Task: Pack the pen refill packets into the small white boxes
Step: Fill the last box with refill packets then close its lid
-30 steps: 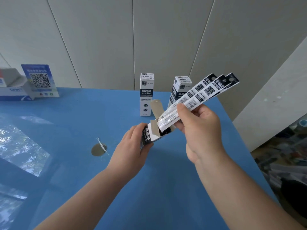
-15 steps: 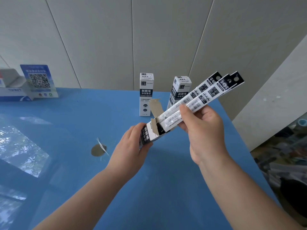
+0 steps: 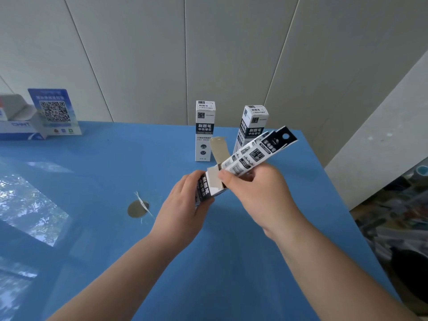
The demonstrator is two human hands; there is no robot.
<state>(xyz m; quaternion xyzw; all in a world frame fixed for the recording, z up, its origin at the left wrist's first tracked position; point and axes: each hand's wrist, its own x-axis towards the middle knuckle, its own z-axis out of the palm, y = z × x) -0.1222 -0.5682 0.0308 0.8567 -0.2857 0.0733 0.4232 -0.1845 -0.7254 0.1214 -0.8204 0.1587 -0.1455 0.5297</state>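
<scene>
My left hand (image 3: pixel 183 206) grips a small white box (image 3: pixel 209 185) with black lettering, tilted up to the right, its brown top flap (image 3: pixel 218 150) standing open. My right hand (image 3: pixel 259 193) pinches a bundle of long black-and-white refill packets (image 3: pixel 254 154), whose lower ends are inside the box's mouth. The packets' upper ends fan out toward the upper right. Two more small white boxes stand upright at the back of the blue table: one (image 3: pixel 205 130) in the middle, one (image 3: pixel 252 127) just right of it, partly behind the packets.
The blue table (image 3: pixel 104 170) has a round hole (image 3: pixel 137 208) with a scrap of tape left of my hands. A QR-code sign (image 3: pixel 54 112) and a white carton (image 3: pixel 17 122) stand at the far left. The table's right edge drops to a cluttered floor (image 3: pixel 393 205).
My right hand has pushed the packets further down into the box, so less of them sticks out. The fanned ends have closed together. My left hand holds the box in about the same place.
</scene>
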